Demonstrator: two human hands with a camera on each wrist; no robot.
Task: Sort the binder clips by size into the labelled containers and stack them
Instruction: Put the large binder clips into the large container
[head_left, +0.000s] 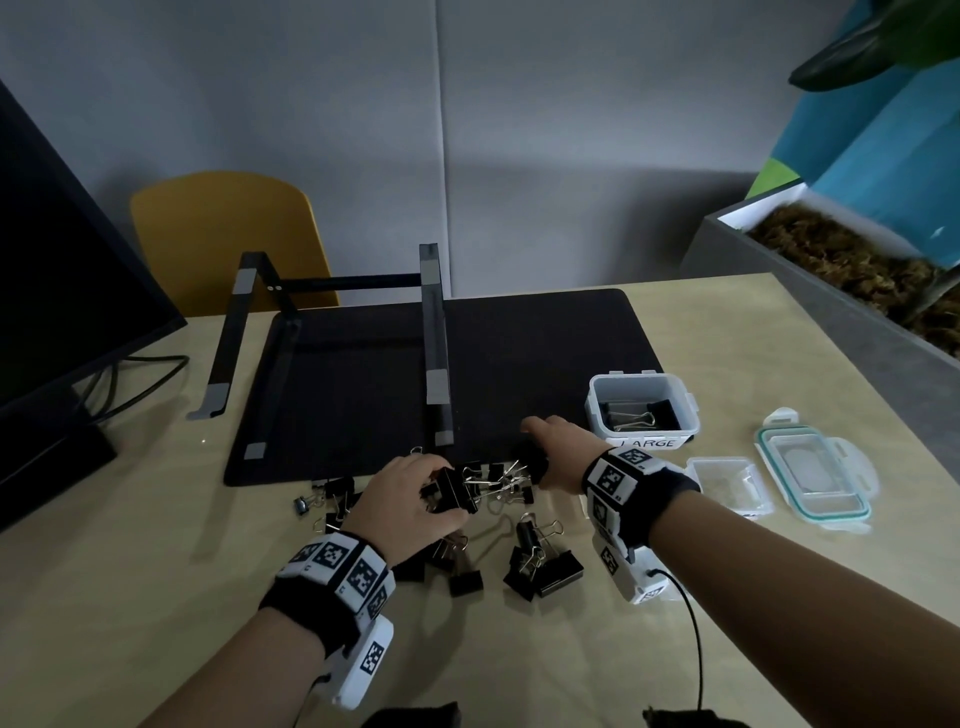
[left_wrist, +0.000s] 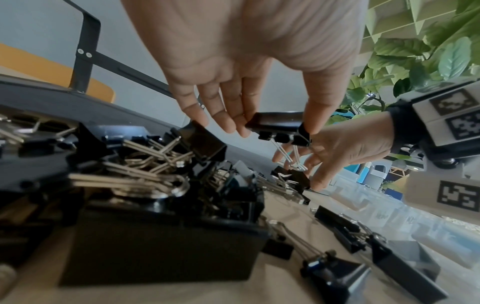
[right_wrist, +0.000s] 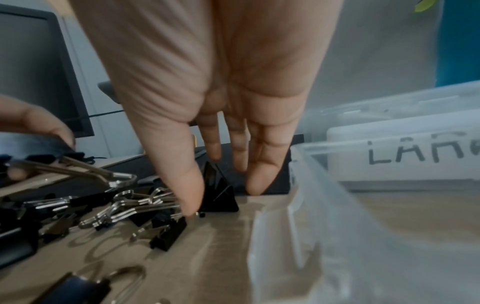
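Meanwhile, the left hand (head_left: 410, 493) pinches a large binder clip (head_left: 457, 491) above the pile (head_left: 498, 519) on the table (head_left: 156, 597); the right hand (head_left: 558, 449) grasps another clip (right_wrist: 221, 195) beside the LARGE container (head_left: 644, 410).

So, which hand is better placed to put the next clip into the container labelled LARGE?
Probably the right hand: it is beside the LARGE container and its fingers already close on a black clip. The left hand holds a large clip too, but farther from the container.
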